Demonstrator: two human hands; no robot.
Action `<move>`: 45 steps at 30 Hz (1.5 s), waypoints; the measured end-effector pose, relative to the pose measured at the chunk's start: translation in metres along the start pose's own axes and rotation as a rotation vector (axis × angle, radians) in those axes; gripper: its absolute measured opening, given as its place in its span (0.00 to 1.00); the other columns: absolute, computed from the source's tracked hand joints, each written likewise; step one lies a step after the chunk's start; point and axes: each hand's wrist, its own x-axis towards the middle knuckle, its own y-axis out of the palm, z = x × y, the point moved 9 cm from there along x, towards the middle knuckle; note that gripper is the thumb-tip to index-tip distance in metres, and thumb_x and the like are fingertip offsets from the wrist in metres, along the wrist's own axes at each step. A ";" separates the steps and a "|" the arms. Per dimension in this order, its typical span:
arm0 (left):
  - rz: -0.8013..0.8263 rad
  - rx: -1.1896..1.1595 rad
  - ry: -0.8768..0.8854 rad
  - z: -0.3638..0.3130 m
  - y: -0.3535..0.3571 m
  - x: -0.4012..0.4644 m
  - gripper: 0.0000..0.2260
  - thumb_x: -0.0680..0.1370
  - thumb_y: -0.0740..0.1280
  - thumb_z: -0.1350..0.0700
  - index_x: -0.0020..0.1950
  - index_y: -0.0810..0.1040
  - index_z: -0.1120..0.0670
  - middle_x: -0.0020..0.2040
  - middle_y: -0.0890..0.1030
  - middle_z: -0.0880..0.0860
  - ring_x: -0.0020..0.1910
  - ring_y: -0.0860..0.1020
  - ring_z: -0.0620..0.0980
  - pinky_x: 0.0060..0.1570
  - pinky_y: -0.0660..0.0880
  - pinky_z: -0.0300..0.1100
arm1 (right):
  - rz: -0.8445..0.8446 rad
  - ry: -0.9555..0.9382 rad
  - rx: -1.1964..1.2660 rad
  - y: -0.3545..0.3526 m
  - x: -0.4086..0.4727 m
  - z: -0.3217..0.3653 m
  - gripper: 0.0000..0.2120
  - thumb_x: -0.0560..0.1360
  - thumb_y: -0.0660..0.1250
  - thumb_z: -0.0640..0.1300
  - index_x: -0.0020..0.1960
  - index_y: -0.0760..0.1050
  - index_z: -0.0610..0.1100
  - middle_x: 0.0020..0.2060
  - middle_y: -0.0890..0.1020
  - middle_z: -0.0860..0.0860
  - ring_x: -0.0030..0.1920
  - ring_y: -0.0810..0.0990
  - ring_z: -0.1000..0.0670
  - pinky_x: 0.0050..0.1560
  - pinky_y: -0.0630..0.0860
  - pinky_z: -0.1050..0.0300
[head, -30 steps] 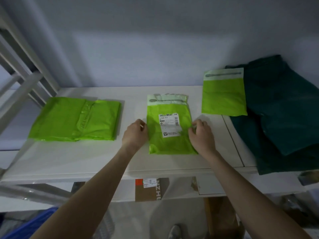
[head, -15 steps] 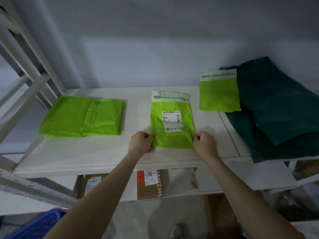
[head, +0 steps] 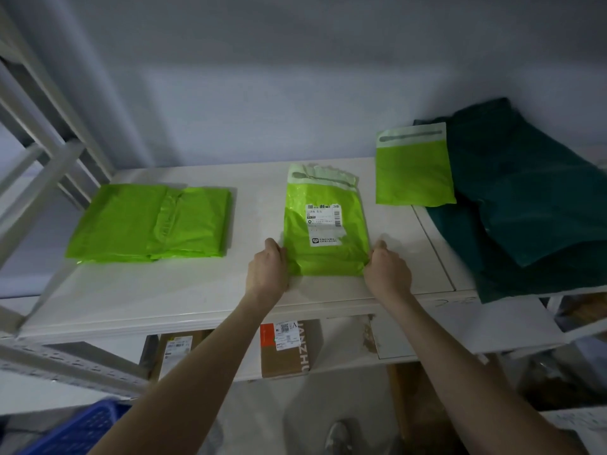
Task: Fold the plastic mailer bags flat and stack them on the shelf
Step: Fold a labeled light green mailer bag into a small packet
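A lime-green mailer bag (head: 325, 257) with a white shipping label lies flat in the middle of the white shelf (head: 184, 290). My left hand (head: 267, 269) pinches its near left corner. My right hand (head: 387, 269) pinches its near right corner. To the left sits a stack of folded green mailer bags (head: 151, 221). Another green mailer (head: 414, 165) with a pale sealing strip lies at the back right, partly on the dark green bags.
A pile of dark green bags (head: 532, 205) covers the shelf's right end. White metal shelf posts (head: 49, 165) rise at the left. Cardboard boxes (head: 289, 349) stand on the lower shelf. A blue crate (head: 82, 428) is at the bottom left.
Both hands slid down the labelled mailer's sides from its middle to its near corners. The view shifted slightly; the other bags stayed put.
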 end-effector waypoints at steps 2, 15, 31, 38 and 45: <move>-0.003 0.016 0.016 -0.002 0.001 -0.001 0.08 0.83 0.52 0.57 0.50 0.65 0.60 0.48 0.79 0.66 0.46 0.77 0.66 0.42 0.69 0.52 | 0.001 0.014 0.036 -0.001 0.001 -0.001 0.11 0.79 0.54 0.37 0.58 0.68 0.35 0.53 0.79 0.37 0.54 0.77 0.37 0.43 0.67 0.53; 0.051 0.075 0.035 0.009 0.007 0.003 0.15 0.82 0.55 0.48 0.56 0.69 0.59 0.47 0.81 0.63 0.46 0.78 0.63 0.41 0.71 0.51 | -0.105 -0.175 0.056 -0.003 -0.003 0.001 0.08 0.81 0.54 0.40 0.53 0.69 0.38 0.43 0.81 0.38 0.45 0.79 0.37 0.36 0.63 0.54; 0.063 0.262 0.406 -0.029 0.011 0.007 0.20 0.82 0.52 0.51 0.74 0.62 0.54 0.73 0.64 0.51 0.72 0.62 0.49 0.69 0.58 0.45 | -0.073 -0.134 0.120 -0.011 0.002 0.008 0.12 0.75 0.61 0.37 0.59 0.69 0.37 0.54 0.73 0.42 0.54 0.73 0.43 0.44 0.66 0.57; 0.201 0.275 0.454 -0.051 0.031 0.024 0.20 0.83 0.50 0.49 0.73 0.63 0.52 0.74 0.64 0.50 0.72 0.63 0.50 0.69 0.59 0.45 | 0.021 -0.446 0.047 0.005 0.010 0.055 0.15 0.80 0.55 0.45 0.64 0.71 0.43 0.62 0.74 0.49 0.63 0.70 0.48 0.58 0.68 0.51; 0.197 0.388 0.413 -0.044 0.041 0.029 0.18 0.83 0.49 0.48 0.71 0.66 0.49 0.72 0.66 0.47 0.67 0.66 0.52 0.61 0.67 0.48 | 0.039 -0.431 -0.017 0.016 0.018 0.054 0.15 0.81 0.52 0.49 0.59 0.73 0.45 0.58 0.76 0.51 0.60 0.72 0.47 0.56 0.69 0.49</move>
